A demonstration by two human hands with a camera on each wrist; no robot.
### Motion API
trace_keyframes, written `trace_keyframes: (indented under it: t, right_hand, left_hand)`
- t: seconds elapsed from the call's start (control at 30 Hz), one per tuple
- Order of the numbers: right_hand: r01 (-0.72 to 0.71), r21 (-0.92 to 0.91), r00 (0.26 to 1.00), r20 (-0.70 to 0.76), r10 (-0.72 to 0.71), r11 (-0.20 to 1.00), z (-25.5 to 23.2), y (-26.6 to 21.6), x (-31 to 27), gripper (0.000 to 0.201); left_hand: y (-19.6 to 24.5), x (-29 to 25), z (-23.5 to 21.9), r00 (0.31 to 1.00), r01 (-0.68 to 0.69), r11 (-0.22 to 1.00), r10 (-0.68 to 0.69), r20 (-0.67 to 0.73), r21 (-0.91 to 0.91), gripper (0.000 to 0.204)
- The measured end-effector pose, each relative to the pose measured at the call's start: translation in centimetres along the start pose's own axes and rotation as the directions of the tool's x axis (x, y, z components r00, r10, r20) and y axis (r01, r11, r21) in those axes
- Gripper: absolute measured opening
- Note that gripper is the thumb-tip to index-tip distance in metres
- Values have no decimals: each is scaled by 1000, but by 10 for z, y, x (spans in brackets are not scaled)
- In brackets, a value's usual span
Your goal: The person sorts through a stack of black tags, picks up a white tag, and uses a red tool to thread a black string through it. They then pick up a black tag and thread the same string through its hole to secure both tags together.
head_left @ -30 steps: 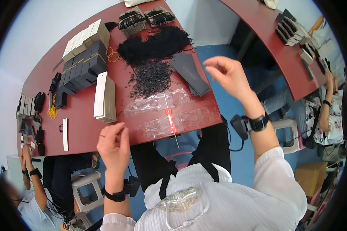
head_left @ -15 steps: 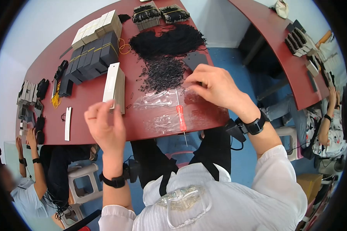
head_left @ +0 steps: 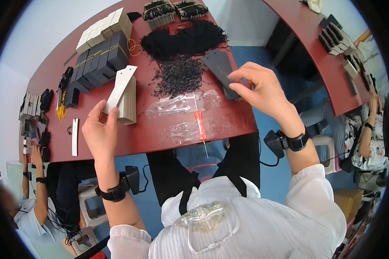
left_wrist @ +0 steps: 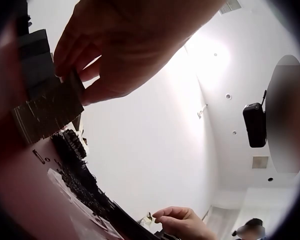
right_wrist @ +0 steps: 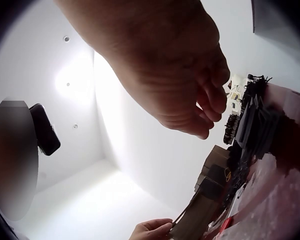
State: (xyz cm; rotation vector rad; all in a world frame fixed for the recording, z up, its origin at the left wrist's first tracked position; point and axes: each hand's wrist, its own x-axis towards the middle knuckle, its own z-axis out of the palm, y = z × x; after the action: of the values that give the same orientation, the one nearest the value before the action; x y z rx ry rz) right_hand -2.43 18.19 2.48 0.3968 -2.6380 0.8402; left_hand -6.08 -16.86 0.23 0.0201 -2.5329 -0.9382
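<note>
My left hand (head_left: pixel 98 134) pinches the near end of a white card tag (head_left: pixel 122 83), which has a hole at its far end. This tag lies slanted across the top of a stack of tags (head_left: pixel 129 105). In the left wrist view, thumb and fingers meet at the stack's end. My right hand (head_left: pixel 266 90) hovers by the table's right edge, its fingers loosely bent and nothing visible between them. Its fingertips overlap the fanned dark grey tags (head_left: pixel 218 64) in the head view. The right wrist view shows those tags beyond the fingers.
Small black safety pins (head_left: pixel 179 75) lie heaped mid-table, below a mass of black strings (head_left: pixel 183 36). A red-handled screwdriver (head_left: pixel 200 125) rests on clear plastic (head_left: pixel 173 131), its tip past the edge. Banded dark bundles (head_left: pixel 100 62) and white bundles (head_left: pixel 101 32) stand behind. Other people sit at both sides.
My left hand moved forward to the white stack and swung its top tag askew. My right hand came in over the plastic, then moved back right to the dark tags.
</note>
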Motion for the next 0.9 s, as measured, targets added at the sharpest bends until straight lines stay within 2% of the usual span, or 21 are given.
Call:
trace_keyframes:
  t: [0.07,0.13,0.23,0.3,0.37,0.43,0.5,0.53,0.57,0.6,0.63,0.67,0.73,0.77,0.8,0.83,0.87,0.9]
  right_hand:
    - [-3,21,1000,10,3,1000,-1,-5,-5,15]
    - [-14,116,1000,7,13,993,-2,-9,-11,14]
    - [-6,160,999,34,0,987,-2,-15,-19,14]
    - [36,203,999,25,-42,978,0,-21,-23,14]
    - [77,248,996,14,-83,966,6,-29,-28,14]
    - [90,366,993,39,-111,926,15,-39,-32,16]
    - [-61,582,992,127,-16,811,24,-53,-38,23]
    - [-197,658,968,247,39,727,32,-53,-41,32]
    - [-141,747,986,165,24,649,44,-56,-44,30]
    - [-304,827,952,286,113,473,43,-65,-45,26]
    - [-446,855,894,414,170,264,40,-71,-47,23]
    - [-453,851,891,416,184,265,40,-68,-52,23]
    - [-429,883,895,387,222,190,46,-64,-61,18]
    - [-435,881,892,393,225,185,44,-64,-66,18]
    - [-398,870,911,338,236,291,40,-63,-74,17]
    - [-358,847,929,281,241,394,36,-62,-82,17]
    - [-228,790,972,154,177,569,41,-56,-91,12]
    - [-232,790,971,154,182,568,42,-50,-99,12]
  left_hand:
    - [-2,-2,0,1000,10,999,-11,-13,-39,35]
    - [-2,-3,-3,999,19,997,-21,-28,-78,36]
    - [-2,-4,-5,995,-52,999,52,-82,1,35]
    - [-1,-5,-6,960,-179,983,165,-228,-43,34]
    - [4,-11,-9,957,-182,983,174,-232,-12,34]
    - [15,-25,-8,991,-61,918,8,-134,-392,37]
    - [36,-49,-2,993,-120,861,105,-58,-495,40]
    - [42,-62,2,983,-174,887,182,-23,-428,40]
    - [49,-75,9,958,-263,874,287,-2,-409,40]
    - [66,-92,13,970,-160,846,232,80,-508,41]
    - [68,-103,17,919,-321,854,385,81,-410,43]
    - [73,-115,22,920,-304,831,383,84,-465,42]
    - [78,-133,31,922,-278,811,376,94,-515,41]
    - [78,-140,34,945,-127,747,291,149,-652,39]
    - [77,-144,35,953,28,649,211,215,-760,38]
    - [75,-145,33,953,35,652,206,222,-758,38]
    - [71,-142,31,928,-6,699,271,257,-716,34]
    - [67,-138,29,895,-55,737,335,294,-674,31]
